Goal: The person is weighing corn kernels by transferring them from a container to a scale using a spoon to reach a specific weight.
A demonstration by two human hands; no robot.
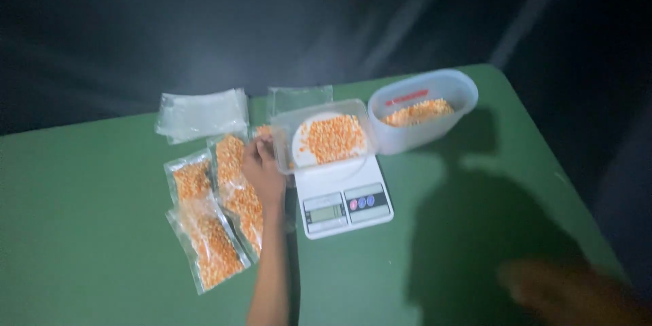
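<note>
Fingers of the left hand [263, 166] curl against the clear tray [326, 134] of corn kernels at its nine o'clock edge, probably steadying it on the white scale [346, 204]. Filled bags [210, 231] lie at the hand's eight o'clock. The right hand [570, 292], at four o'clock, is blurred; its fingers cannot be told.
</note>
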